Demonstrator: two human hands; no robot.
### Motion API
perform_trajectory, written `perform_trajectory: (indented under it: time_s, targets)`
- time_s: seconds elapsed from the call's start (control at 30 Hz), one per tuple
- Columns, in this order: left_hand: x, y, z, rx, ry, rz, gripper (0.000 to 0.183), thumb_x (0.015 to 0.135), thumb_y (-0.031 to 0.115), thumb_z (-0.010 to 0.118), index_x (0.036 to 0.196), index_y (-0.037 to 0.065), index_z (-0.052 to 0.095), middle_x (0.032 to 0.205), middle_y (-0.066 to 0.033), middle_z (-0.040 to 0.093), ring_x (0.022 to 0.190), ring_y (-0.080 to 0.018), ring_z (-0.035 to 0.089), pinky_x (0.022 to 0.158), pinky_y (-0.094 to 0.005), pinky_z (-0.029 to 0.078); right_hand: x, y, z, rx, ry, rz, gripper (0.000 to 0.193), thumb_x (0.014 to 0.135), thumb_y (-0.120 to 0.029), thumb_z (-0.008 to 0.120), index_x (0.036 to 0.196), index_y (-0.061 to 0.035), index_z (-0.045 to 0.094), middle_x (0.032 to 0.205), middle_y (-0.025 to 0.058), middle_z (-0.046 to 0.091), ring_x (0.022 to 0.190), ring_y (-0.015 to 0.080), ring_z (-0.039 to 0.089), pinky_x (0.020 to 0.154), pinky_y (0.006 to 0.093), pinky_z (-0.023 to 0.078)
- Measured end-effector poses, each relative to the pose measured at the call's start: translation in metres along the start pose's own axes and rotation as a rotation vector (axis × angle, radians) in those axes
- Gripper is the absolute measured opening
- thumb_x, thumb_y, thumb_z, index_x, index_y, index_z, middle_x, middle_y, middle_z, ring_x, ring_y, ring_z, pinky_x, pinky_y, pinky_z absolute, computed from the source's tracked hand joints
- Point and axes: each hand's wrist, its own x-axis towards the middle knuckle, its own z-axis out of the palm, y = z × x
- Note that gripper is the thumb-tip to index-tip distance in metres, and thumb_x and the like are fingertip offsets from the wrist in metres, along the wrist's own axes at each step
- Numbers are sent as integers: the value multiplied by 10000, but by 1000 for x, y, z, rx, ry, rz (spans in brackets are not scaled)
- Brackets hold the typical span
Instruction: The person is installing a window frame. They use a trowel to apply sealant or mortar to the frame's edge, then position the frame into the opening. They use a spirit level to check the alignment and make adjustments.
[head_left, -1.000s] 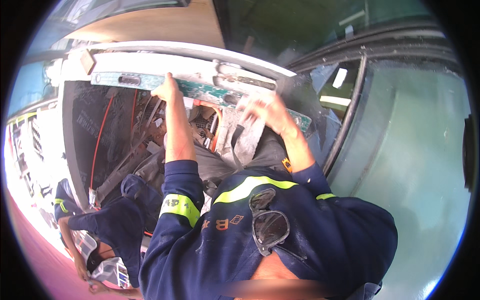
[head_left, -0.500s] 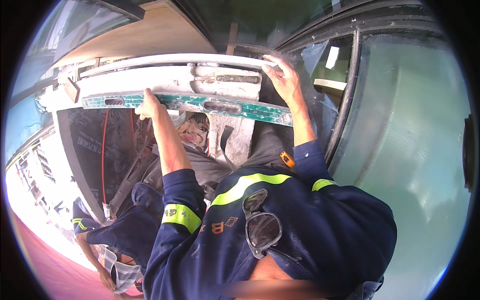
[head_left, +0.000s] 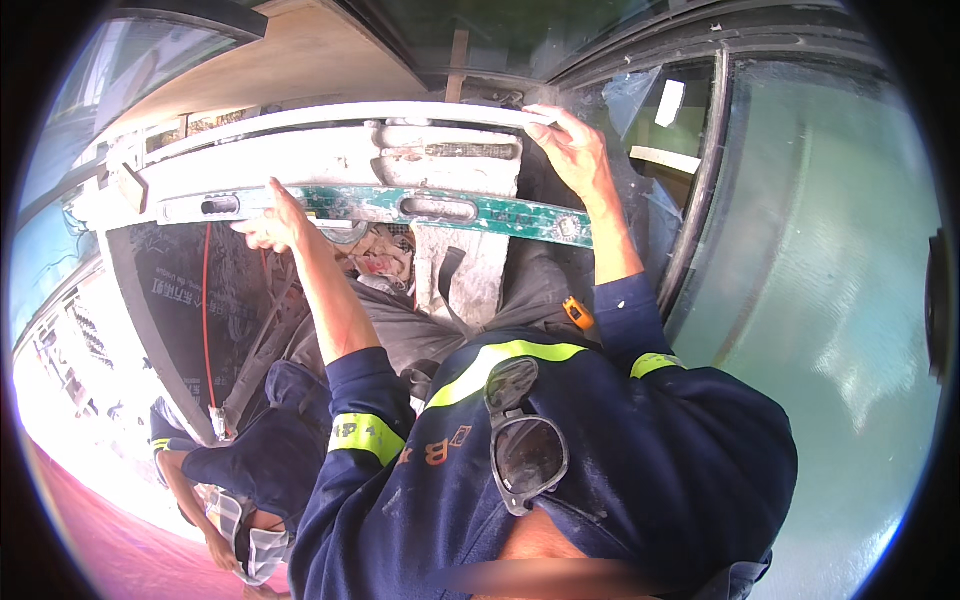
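A long green spirit level [head_left: 375,204], smeared with white, lies crosswise in front of me, its left part bleached by glare. My left hand [head_left: 280,222] is closed on it left of the middle, thumb over the upper edge and the other fingers at the lower edge. Farther off, a long pale bar [head_left: 400,112] runs roughly alongside the level, bent by the lens. At its right end my right hand [head_left: 574,152] pinches it between fingers and thumb. The right forearm passes beside the level's right end. Between level and bar lies a whitish, plaster-smeared ledge [head_left: 300,155].
Sunglasses [head_left: 530,455] hang at my collar. An orange tape measure [head_left: 577,313] sits by my waist. At lower left another person [head_left: 270,450] in dark blue is close by. A dark board [head_left: 175,300] with a red cord [head_left: 207,330] stands left; a greenish glass pane [head_left: 800,250] fills the right.
My left hand has shifted slightly left along the level, its fingers more spread. The level and the pale bar sit slightly differently in view. My right hand stays at the bar's end.
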Motion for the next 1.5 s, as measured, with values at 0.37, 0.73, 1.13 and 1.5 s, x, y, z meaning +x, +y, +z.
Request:
perform_trajectory:
  time_s: [0.37,0.73,1.13,1.5]
  targets:
    - [58,52,53,-1008,-861,432,939,1128,611,425,1733,65,-42,1810,-214,-24,1678,-349,34,1360,-444,88,2,2,-1,-28,-14,11,410,1017,-389,777,1308,-101,753,1235,119,798,1180,233,759,966,332,591]
    - [81,48,54,-888,-891,493,958,1152,582,390,1704,4,-139,1786,-198,93,1620,-265,193,1322,-407,176,2,1,0,-29,0,-15,418,1017,-382,778,1282,-60,758,1203,134,801,1159,224,764,970,333,598]
    - [91,44,60,-812,-870,549,1001,1139,630,368,1693,-51,-113,1789,-241,58,1635,-293,155,1327,-414,136,3,0,0,-15,-13,-41,404,1025,-352,776,1286,-45,755,1194,121,801,1116,187,759,961,317,591]
    - [80,47,55,-734,-826,525,1043,1117,690,327,1685,-54,-133,1798,-257,-13,1666,-324,59,1336,-427,100,4,1,-2,-34,-23,-3,423,1018,-370,784,1295,-52,757,1208,126,800,1132,187,752,980,318,585]
